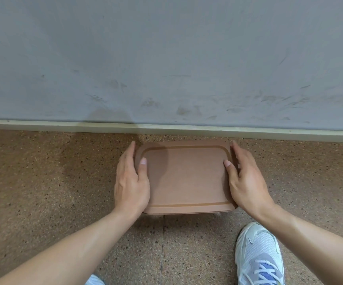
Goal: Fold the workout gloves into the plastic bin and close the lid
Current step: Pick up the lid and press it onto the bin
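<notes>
- A brown lid [185, 177] is sitting flat on top of the plastic bin [219, 212], covering it almost entirely; only a thin pale strip of the bin is peeking out under the lid's near edge, toward 5 o'clock of the lid.
- The bin is resting on a speckled brown floor [43, 182], just in front of a pale baseboard [63, 125] that is running along the foot of a scuffed grey wall [166, 48] at 12 o'clock.
- The left hand [130, 182] is lying against the lid's 9 o'clock side, fingers stretched along the edge toward the wall and the thumb [142, 167] pressing down on the lid's top surface; it is clasping the lid's side rather than closing into a fist.
- The right hand [246, 179] is mirroring it at the lid's 3 o'clock side, fingers running along the edge and its thumb [228, 164] resting on top of the lid, so it too is gripping the lid.
- Both bare forearms are reaching in from 7 and 5 o'clock.
- The workout gloves are not showing anywhere; whether they are lying inside the covered bin cannot be told.
- A white and blue sneaker [259, 258] is standing on the floor at 5 o'clock, near the bin but apart from it.
- A bit of pale fabric [94, 280] is showing at the bottom edge, around 6 o'clock.
</notes>
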Demonstrator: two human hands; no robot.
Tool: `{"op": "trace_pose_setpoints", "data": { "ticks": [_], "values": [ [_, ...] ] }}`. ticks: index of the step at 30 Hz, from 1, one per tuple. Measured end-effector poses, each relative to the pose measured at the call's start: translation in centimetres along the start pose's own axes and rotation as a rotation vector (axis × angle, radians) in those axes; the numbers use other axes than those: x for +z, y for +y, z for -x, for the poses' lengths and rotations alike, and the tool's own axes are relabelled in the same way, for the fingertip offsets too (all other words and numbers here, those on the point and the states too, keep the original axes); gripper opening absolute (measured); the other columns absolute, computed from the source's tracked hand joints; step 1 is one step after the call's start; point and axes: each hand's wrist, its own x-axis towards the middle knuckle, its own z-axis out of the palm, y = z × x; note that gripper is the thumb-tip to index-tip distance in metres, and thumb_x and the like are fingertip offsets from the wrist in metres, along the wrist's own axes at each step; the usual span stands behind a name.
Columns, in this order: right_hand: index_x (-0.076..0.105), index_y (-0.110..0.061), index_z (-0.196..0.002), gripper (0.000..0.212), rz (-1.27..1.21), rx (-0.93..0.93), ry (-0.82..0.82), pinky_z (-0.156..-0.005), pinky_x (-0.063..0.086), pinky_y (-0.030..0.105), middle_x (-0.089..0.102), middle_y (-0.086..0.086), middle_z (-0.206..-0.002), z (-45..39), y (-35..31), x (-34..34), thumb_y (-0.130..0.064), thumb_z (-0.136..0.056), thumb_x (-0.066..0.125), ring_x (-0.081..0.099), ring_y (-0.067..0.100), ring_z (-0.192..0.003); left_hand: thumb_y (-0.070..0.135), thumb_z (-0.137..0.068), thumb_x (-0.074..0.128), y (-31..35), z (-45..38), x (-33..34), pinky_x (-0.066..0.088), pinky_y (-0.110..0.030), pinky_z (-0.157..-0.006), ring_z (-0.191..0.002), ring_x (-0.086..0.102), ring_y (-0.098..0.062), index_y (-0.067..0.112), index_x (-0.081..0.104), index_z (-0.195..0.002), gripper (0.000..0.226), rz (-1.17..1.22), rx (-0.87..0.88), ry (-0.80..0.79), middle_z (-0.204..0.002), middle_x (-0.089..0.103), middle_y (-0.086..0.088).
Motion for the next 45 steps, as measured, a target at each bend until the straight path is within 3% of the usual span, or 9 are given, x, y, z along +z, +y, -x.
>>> {"op": "trace_pose_setpoints", "data": {
  "ticks": [3,5,8,12,26,34,39,41,45],
  "values": [
    [0.034,-0.011,-0.157,0.057,0.175,-0.188,0.005,-0.124,0.022,0.033,0.034,0.006,-0.163,0.4,-0.1,0.6,-0.02,-0.103,0.05,0.029,0.023,-0.151,0.065,-0.1,0.026,-0.3,0.6,-0.2,0.003,-0.036,-0.128,-0.157,-0.004,-0.007,0.024,0.011,-0.162,0.075,-0.301,0.31,-0.081,-0.171,0.003,0.007],
    [0.031,-0.007,-0.157,0.061,0.291,-0.242,-0.024,-0.126,0.017,0.038,0.027,0.007,-0.166,0.5,-0.4,0.9,-0.033,-0.103,0.044,0.019,0.023,-0.156,0.071,-0.098,0.018,-0.4,0.8,-0.2,-0.002,-0.038,-0.129,-0.156,-0.014,-0.007,0.019,0.005,-0.162,0.083,-0.432,0.396,-0.155,-0.171,-0.007,0.004],
    [0.025,-0.006,-0.159,0.072,0.412,-0.247,-0.055,-0.128,0.005,0.036,0.017,0.007,-0.169,0.5,-0.8,1.4,-0.049,-0.102,0.035,0.005,0.021,-0.158,0.074,-0.096,0.012,-0.1,0.8,0.0,-0.007,-0.037,-0.128,-0.154,-0.022,-0.008,0.016,0.003,-0.161,0.088,-0.531,0.39,-0.19,-0.17,-0.013,0.001],
    [0.025,-0.006,-0.159,0.072,0.493,-0.275,-0.069,-0.127,0.001,0.036,0.015,0.013,-0.169,0.5,-1.2,1.5,-0.046,-0.099,0.024,0.004,0.024,-0.158,0.077,-0.094,0.015,0.1,0.7,0.1,-0.01,-0.032,-0.127,-0.153,-0.024,-0.007,0.017,0.002,-0.161,0.092,-0.551,0.386,-0.183,-0.17,-0.013,0.002],
    [0.027,-0.007,-0.158,0.077,0.5,-0.263,-0.077,-0.128,0.009,0.039,0.021,0.014,-0.167,-0.3,-1.8,1.6,-0.051,-0.095,0.03,0.011,0.026,-0.157,0.089,-0.085,0.02,0.8,-0.1,0.0,-0.004,-0.036,-0.128,-0.155,-0.018,-0.01,0.017,0.005,-0.162,0.107,-0.565,0.38,-0.178,-0.171,-0.008,0.002],
    [0.042,-0.012,-0.153,0.066,0.448,-0.27,0.041,-0.125,0.02,0.048,0.032,0.011,-0.164,0.8,-0.9,2.2,-0.047,-0.096,0.043,0.022,0.027,-0.155,0.085,-0.088,0.018,0.3,0.4,0.3,-0.004,-0.039,-0.128,-0.156,-0.02,-0.015,0.015,0.004,-0.162,0.103,-0.636,0.423,-0.182,-0.171,-0.011,-0.004],
    [0.055,-0.015,-0.143,0.056,0.197,-0.243,0.17,-0.116,0.034,0.046,0.052,0.003,-0.15,1.6,-0.2,2.1,-0.034,-0.091,0.047,0.041,0.023,-0.145,0.084,-0.088,0.017,0.5,0.5,0.2,-0.005,-0.038,-0.128,-0.155,-0.022,-0.014,0.016,0.006,-0.162,0.101,-0.629,0.408,-0.183,-0.17,-0.012,-0.002],
    [0.05,-0.015,-0.146,0.059,0.098,-0.169,0.192,-0.118,0.033,0.041,0.049,0.003,-0.15,1.6,-0.3,2.2,-0.035,-0.09,0.049,0.042,0.021,-0.142,0.082,-0.088,0.017,0.6,0.5,0.0,-0.009,-0.035,-0.127,-0.153,-0.026,-0.011,0.018,0.002,-0.162,0.099,-0.616,0.407,-0.192,-0.17,-0.016,0.0],
    [0.041,-0.019,-0.151,0.056,-0.177,0.201,0.195,-0.116,0.035,0.039,0.049,0.004,-0.15,1.3,-1.1,2.6,-0.043,-0.101,0.046,0.045,0.023,-0.14,0.079,-0.092,0.019,0.7,-0.9,-0.3,-0.008,-0.034,-0.127,-0.154,-0.024,-0.01,0.02,0.004,-0.162,0.093,-0.61,0.453,-0.186,-0.17,-0.013,0.001]
  ]
}}
